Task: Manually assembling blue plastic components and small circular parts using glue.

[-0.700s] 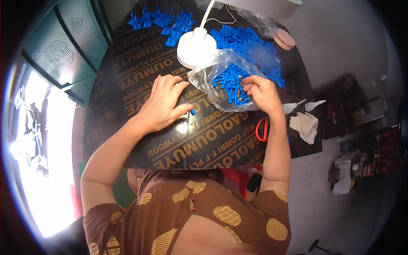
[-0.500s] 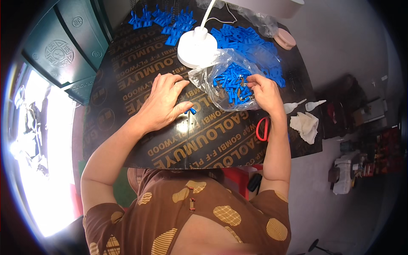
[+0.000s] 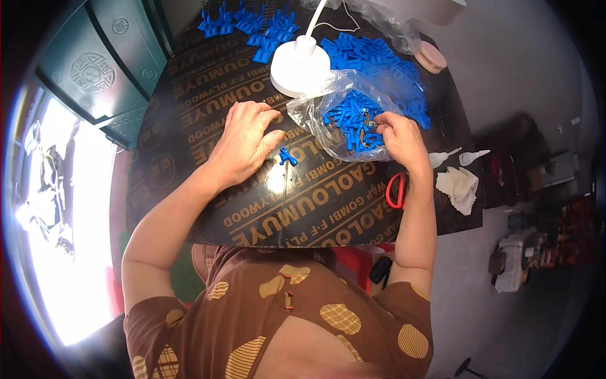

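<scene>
My left hand point(image 3: 245, 142) rests over the dark tabletop, palm down, thumb spread from the loosely bent fingers, with nothing visible in it. Just beside its thumb, a small blue plastic piece point(image 3: 288, 157) lies on the board. My right hand point(image 3: 404, 141) reaches into the right side of a clear plastic bag point(image 3: 307, 112). Its fingertips are pinched among a heap of small blue pieces point(image 3: 356, 114), some showing metal-coloured parts. What the fingertips hold is too small to make out.
A white lamp base point(image 3: 299, 68) stands behind the bag. Flat blue plastic parts point(image 3: 372, 58) are piled behind and right of it; blue clip-like pieces point(image 3: 275, 36) lie at the back left. Red-handled scissors point(image 3: 395, 191), a cloth point(image 3: 458, 189) and white nozzles point(image 3: 473, 156) lie at the right.
The small blue piece, earlier partly under my left thumb, now lies in full sight beside it. My right hand stays at the bag, its fingers slightly shifted.
</scene>
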The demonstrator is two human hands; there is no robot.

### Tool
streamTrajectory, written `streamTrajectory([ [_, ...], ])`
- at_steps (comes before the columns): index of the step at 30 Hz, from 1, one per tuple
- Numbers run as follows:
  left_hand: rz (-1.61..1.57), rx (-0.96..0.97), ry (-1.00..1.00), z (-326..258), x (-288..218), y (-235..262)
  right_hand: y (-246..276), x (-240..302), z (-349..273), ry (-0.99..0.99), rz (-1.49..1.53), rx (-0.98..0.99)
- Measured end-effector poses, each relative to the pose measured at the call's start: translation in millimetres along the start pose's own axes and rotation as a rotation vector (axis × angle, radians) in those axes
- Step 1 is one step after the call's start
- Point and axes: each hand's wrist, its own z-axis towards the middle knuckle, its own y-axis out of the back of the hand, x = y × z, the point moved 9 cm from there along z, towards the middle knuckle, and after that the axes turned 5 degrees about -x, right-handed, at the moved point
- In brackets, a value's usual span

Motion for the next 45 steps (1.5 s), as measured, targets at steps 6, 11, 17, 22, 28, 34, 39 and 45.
streamTrajectory([
  [6, 0.042, 0.1, 0.033, 1, 0, -3, 9, -3, 0, -0.059, -0.021, -0.046],
  [11, 0.04, 0.098, 0.032, 0, -1, -3, 14, -8, 2, -0.033, -0.015, -0.136],
  [17, 0.041, 0.102, 0.028, 0, 0, -4, 6, 0, 0, 0.141, -0.184, -0.152],
  [22, 0.033, 0.097, 0.033, 0, 0, -4, -1, 1, 1, 0.178, -0.229, -0.171],
  [28, 0.029, 0.1, 0.036, 0, 0, -5, -5, 3, 1, 0.212, -0.273, -0.157],
  [34, -0.01, 0.011, 0.017, 0, -1, -1, -8, 8, 2, 0.21, -0.293, -0.135],
  [39, 0.019, 0.076, 0.036, 2, -3, -1, -10, 11, 1, 0.237, -0.34, -0.148],
  [45, 0.024, 0.086, 0.048, 1, -1, -3, -9, 8, 1, 0.206, -0.345, -0.151],
])
